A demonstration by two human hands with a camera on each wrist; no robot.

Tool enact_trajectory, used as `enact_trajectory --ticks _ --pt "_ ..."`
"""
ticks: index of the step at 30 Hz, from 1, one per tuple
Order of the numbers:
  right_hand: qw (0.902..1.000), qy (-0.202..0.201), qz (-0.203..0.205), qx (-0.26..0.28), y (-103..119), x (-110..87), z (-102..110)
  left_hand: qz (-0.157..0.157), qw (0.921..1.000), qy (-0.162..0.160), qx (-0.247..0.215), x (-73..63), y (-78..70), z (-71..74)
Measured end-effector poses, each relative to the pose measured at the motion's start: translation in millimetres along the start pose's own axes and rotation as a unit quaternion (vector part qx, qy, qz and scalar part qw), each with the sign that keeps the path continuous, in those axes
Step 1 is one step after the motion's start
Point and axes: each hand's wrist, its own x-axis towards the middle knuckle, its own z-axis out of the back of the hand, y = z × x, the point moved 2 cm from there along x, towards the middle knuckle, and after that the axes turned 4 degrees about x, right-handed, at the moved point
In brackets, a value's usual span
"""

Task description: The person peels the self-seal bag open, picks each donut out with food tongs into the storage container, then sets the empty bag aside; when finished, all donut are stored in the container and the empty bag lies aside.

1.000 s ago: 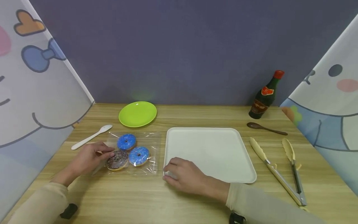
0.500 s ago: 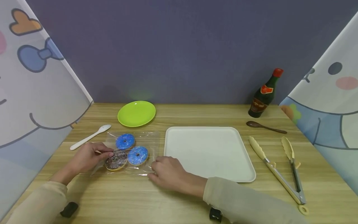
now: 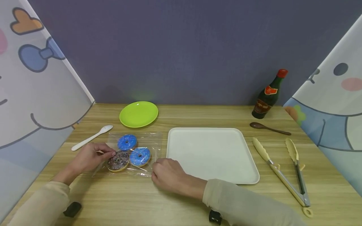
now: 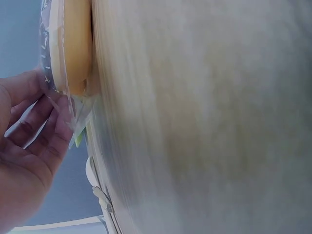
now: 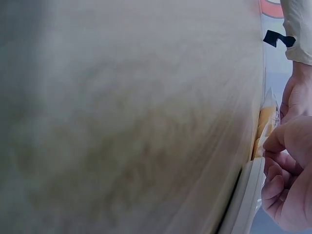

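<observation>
A clear plastic bag [image 3: 155, 141] lies on the table with a chocolate-topped donut [image 3: 118, 163] and two blue-iced donuts [image 3: 145, 154] inside. My left hand [image 3: 90, 158] pinches the bag's left edge beside the chocolate donut. From the left wrist view, the thumb sits over the film and the other fingers [image 4: 57, 129] lie under it. At the bag's lower right corner, my right hand [image 3: 171, 177] has its fingers curled and pinches the film. The right wrist view shows thumb and forefinger meeting at the bag edge, partly hidden by the hand.
Right of the bag lies a white tray [image 3: 210, 157]. Behind are a green plate [image 3: 138, 114] and a white spoon [image 3: 91, 138]. Farther right are a bottle [image 3: 266, 100], a brown spoon [image 3: 268, 128] and spread tongs [image 3: 282, 177]. Walls bound the back and sides.
My right hand has moved left from the tray's edge to the bag's lower right corner, and its fingers have closed there. The left hand has stayed on the bag.
</observation>
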Motion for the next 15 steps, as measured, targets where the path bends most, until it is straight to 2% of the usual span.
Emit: enact_trajectory --ticks 3,7,10,15 --pt "0.9997 -0.012 -0.002 0.023 -0.4 -1.9 2.3 -0.004 1.0 -0.007 0.004 1.0 -0.8 -0.4" --pt "0.9985 -0.023 -0.001 0.049 -2.3 -4.6 4.6 -0.025 0.9993 -0.026 0.014 2.1 -1.4 1.2" --pt "0.9984 -0.024 0.0 0.051 -4.3 -6.2 4.8 -0.027 0.9986 -0.038 0.025 1.4 -0.4 2.8" --pt "0.9987 -0.026 -0.009 0.043 -7.4 -9.2 7.0 -0.022 0.9986 -0.034 0.033 -0.9 1.4 3.4"
